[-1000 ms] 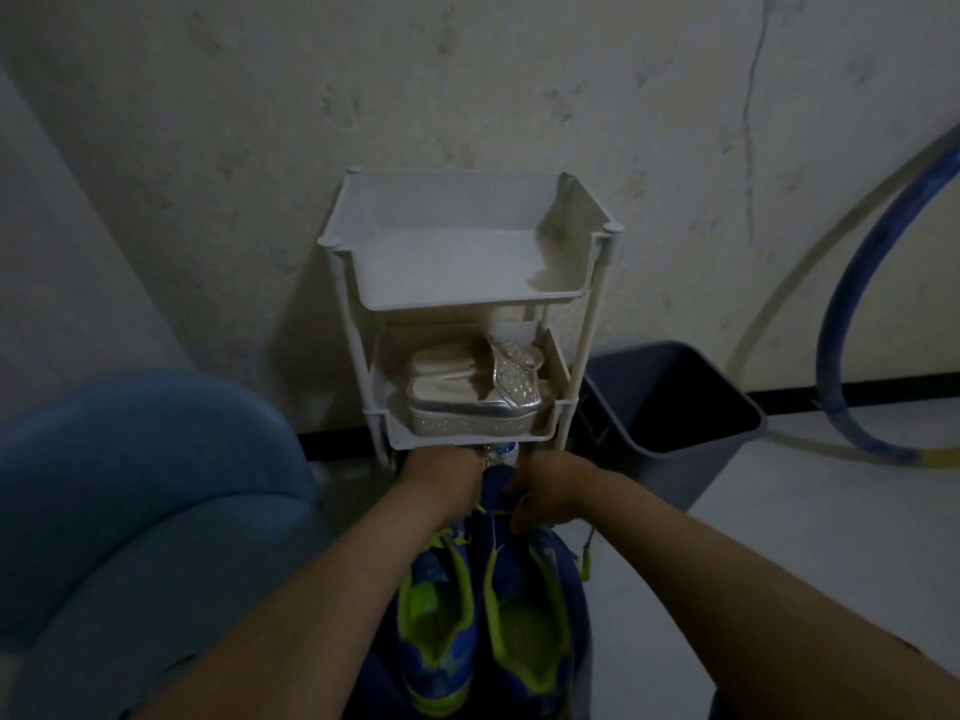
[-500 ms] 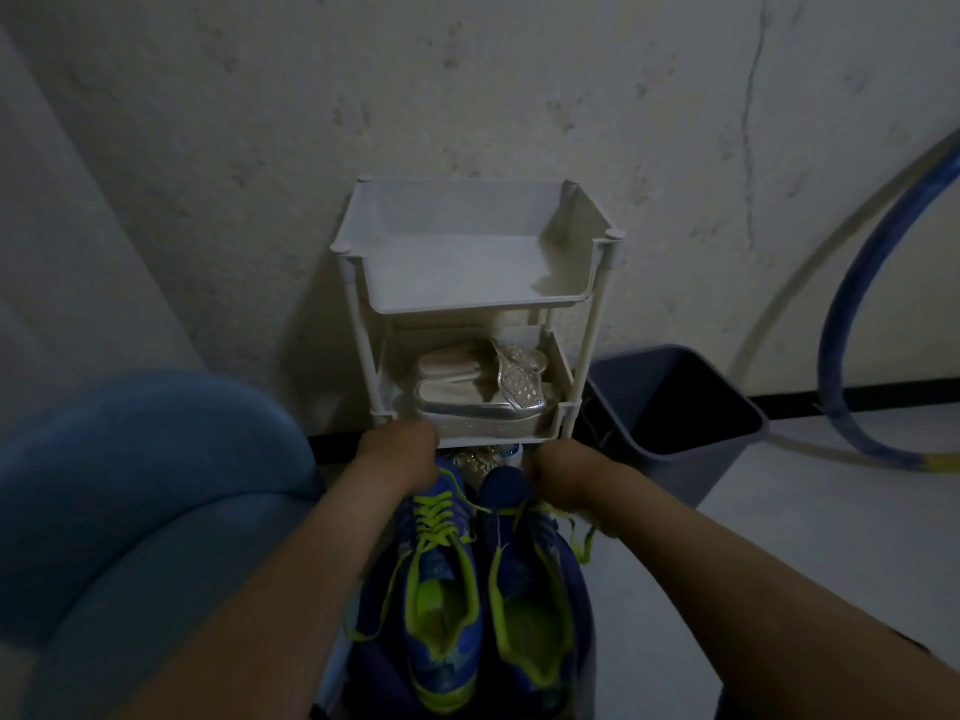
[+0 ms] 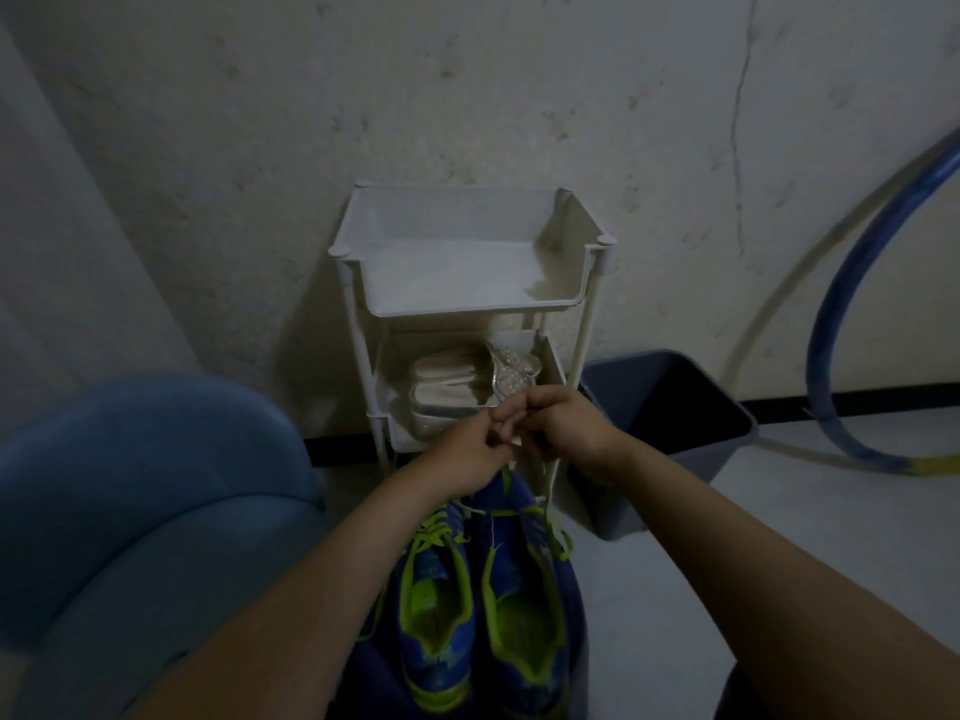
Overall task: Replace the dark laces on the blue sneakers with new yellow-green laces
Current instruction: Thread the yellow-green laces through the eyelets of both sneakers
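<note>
Head view: left hand (image 3: pixel 467 449), right hand (image 3: pixel 565 429) pinch lace (image 3: pixel 551 479) above sneakers (image 3: pixel 524 605) (dim, tips hidden). Lace looks light, limp, slippery; best gripped near end.

A white rack (image 3: pixel 470 307) stands against the cracked wall (image 3: pixel 519 96), a grey bin (image 3: pixel 654 480) just beside it.

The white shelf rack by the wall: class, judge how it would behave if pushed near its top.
Probably light and tippy: the rack is tall and narrow on thin posts. The pale sandals on its lower shelf look loose, so might slide.
</note>
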The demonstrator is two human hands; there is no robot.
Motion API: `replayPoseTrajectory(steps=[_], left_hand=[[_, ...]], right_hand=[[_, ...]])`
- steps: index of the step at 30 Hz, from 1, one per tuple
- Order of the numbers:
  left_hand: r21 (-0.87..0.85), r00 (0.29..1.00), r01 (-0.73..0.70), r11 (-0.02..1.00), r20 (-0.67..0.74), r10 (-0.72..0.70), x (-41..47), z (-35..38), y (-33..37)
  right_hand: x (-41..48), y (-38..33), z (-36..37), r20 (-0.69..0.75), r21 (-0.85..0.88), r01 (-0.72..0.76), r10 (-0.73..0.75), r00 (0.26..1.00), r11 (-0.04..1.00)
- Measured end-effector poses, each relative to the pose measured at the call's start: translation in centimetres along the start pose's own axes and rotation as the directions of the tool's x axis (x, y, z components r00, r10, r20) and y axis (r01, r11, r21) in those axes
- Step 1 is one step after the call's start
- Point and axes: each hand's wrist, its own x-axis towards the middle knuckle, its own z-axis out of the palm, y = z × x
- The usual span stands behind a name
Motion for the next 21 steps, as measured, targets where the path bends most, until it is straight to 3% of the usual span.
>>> replayPoseTrajectory(steps=[2,7,11,14,15,16,19,21], left_hand=[[0.019,0.999,0.039,0.999,0.014,-0.039,0.4,0.0,0.3],[0.045,0.993,0.098,0.994,0.062,-0.101,0.3,-2.1,-0.2],[0.196,0.993,0.101,0.975,0.040,-0.111,0.1,-3.9,-1.7],[0.203,0.993,0.094,0.975,0.052,-0.106,-0.3,-3.6,-2.1],[0.186,0.993,0.093,0.978,0.057,-0.105,-0.4,-3.2,-1.9],[0.177,0.993,0.089,0.980,0.062,-0.101,-0.5,-2.7,-1.7],[0.158,0.995,0.072,0.985,0.062,-0.083,-0.1,-1.3,-1.2],[0.132,0.995,0.072,0.989,0.054,-0.079,0.3,-1.1,-1.3]], right_hand=[[0.0,0.0,-0.6,-0.039,-0.026,0.009,-0.010,0.999,1.000],[0.6,1.8,-2.4,-0.099,-0.392,0.000,-0.042,0.994,0.920],[0.9,2.7,-3.1,-0.049,-0.771,-0.085,0.075,0.996,0.631],[0.6,2.7,-2.5,-0.004,-0.892,-0.069,0.144,0.990,0.447],[0.6,2.7,-2.2,0.028,-0.892,-0.048,0.161,0.987,0.450],[0.7,2.7,-1.7,0.070,-0.854,-0.028,0.168,0.983,0.520],[0.8,2.6,-0.2,0.184,-0.498,-0.034,0.143,0.972,0.867],[1.0,2.5,0.1,0.187,-0.378,-0.033,0.111,0.976,0.925]])
